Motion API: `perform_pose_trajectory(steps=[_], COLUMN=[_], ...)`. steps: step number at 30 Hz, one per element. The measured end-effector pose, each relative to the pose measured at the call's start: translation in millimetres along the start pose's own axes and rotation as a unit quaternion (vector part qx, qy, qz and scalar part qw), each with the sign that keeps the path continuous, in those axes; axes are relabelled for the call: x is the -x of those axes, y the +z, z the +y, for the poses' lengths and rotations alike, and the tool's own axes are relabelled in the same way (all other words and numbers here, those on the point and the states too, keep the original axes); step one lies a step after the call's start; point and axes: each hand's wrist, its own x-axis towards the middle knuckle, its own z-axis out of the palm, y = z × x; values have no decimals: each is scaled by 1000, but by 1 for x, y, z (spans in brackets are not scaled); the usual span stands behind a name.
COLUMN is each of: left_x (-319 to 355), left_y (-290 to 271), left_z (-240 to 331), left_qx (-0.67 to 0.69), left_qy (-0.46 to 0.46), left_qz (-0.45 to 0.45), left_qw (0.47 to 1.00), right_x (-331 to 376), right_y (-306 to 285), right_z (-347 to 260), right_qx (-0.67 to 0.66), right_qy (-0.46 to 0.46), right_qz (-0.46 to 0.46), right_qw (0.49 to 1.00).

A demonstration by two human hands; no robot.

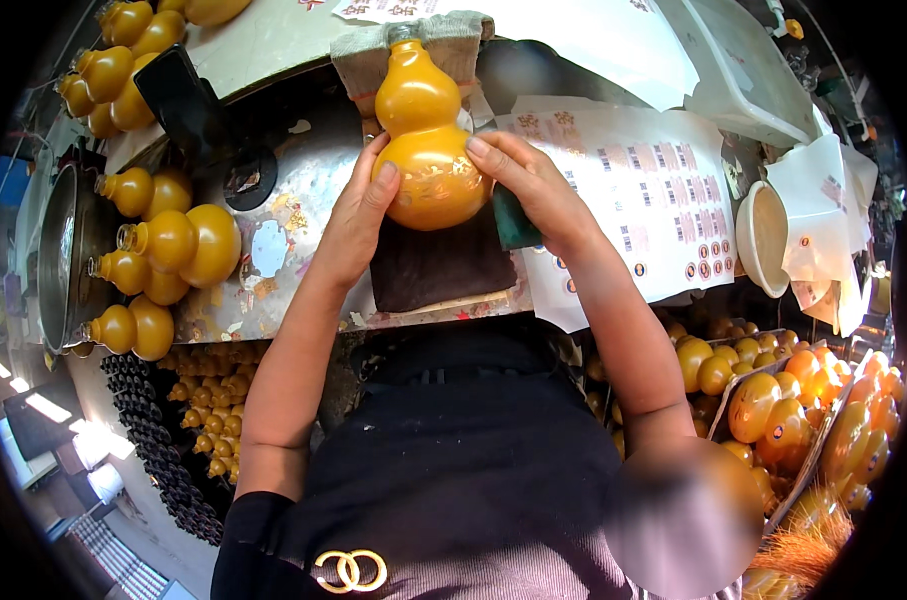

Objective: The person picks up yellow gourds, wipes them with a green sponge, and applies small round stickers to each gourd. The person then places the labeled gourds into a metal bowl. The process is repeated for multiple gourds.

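Note:
A glossy amber-yellow gourd-shaped bottle (419, 95) lies on the bench with its clear neck pointing away from me. My left hand (358, 215) grips the left side of its wide lower bulb, thumb on top. On the bulb's right side, my right hand (545, 195) presses with its thumb, the other fingers partly hidden underneath. Shiny gold marks or reflections show on the lower bulb. The neck end rests on a folded greyish cloth (358, 62). Under and in front of the bulb is a dark cloth pad (438, 272). A dark green piece (514, 222) sits beneath my right hand.
More gourd bottles (213, 245) stand at the left, near a metal pan (61, 260) and a phone (181, 100) on a stand. White label sheets (663, 185) cover the right side. Beyond are a cream bowl (761, 240) and a plastic tub (743, 65). Crates of bottles (783, 425) sit lower right.

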Motion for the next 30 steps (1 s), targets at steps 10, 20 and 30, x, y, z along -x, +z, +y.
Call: perform_pose_trajectory(steps=[10,20,30], left_x=[2,4,4], left_y=[-9,-8,-7], left_z=[-7,-5,-4], left_qx=[4,-3,-7], left_qy=[11,1,6], left_qz=[-18,-23,-19], left_qw=[1000,1000,1000], right_x=[6,5,6], right_y=[-9,-18,-13], right_z=[16,19,9], right_qx=[-50,-79,-65], right_qy=[1,-9,-8], right_qz=[-53,-105,-85], right_qw=[997,991,994])
